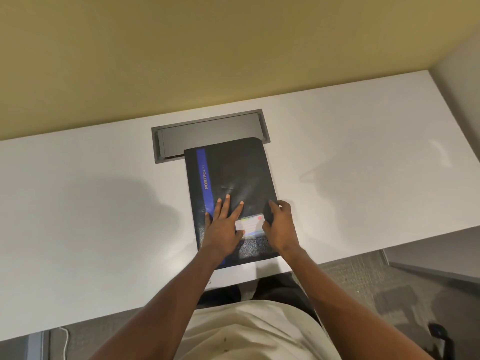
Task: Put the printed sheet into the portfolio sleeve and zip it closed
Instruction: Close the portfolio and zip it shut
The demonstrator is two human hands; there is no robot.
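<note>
A black portfolio (235, 175) with a blue stripe and the word PORTFOLIO lies flat on the white desk (98, 203), its long side running away from me. A small label card (250, 225) sits in a window near its front right. My left hand (224, 224) rests flat on the cover with fingers spread. My right hand (281, 226) curls around the portfolio's right edge, thumb on the cover. No printed sheet is visible, and I cannot make out the zipper.
A grey recessed cable tray (207, 131) is set into the desk just behind the portfolio, against the yellow-green wall. Grey carpet (363, 281) and a white cable (65, 341) lie below the desk's front edge. A black chair base (439, 333) shows at lower right.
</note>
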